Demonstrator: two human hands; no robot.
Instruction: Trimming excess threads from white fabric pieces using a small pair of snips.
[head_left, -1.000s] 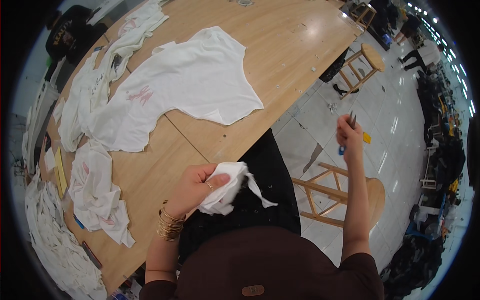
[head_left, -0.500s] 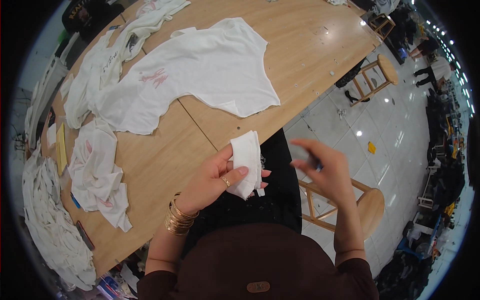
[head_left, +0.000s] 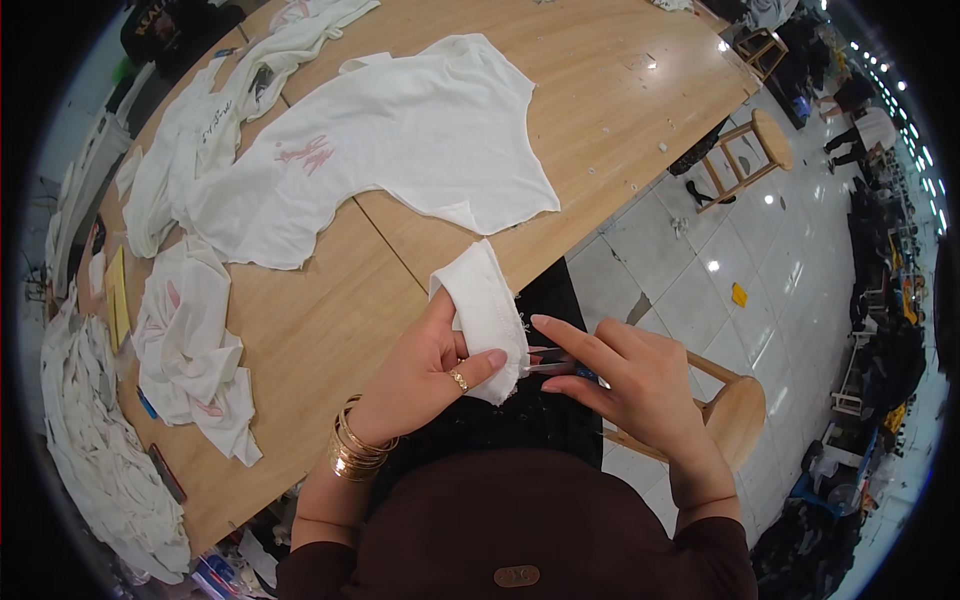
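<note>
My left hand (head_left: 425, 375) grips a folded white fabric band (head_left: 478, 315), its thumb pressed on the front and fingers behind. The band looks like a ribbed cuff or collar piece with a raw, stitched edge facing right. In my right hand (head_left: 635, 385) is a small pair of thread snips (head_left: 552, 365), mostly hidden in the palm. Their metal blades stand apart at the raw edge of the band, near my left thumb. Beyond my hands, a white garment (head_left: 400, 140) with a pink print lies spread on the wooden table (head_left: 330, 330).
More white garments (head_left: 190, 340) lie crumpled on the table's left, beside a large white cloth pile (head_left: 110, 450). A yellow strip (head_left: 118, 300) rests there. Wooden stools (head_left: 735, 425) stand on the tiled floor (head_left: 770, 330) to the right. Other people (head_left: 870, 130) are far right.
My right hand has moved left and down, bringing the snips to the band's edge. My left hand has turned the band, so its raw edge shows more.
</note>
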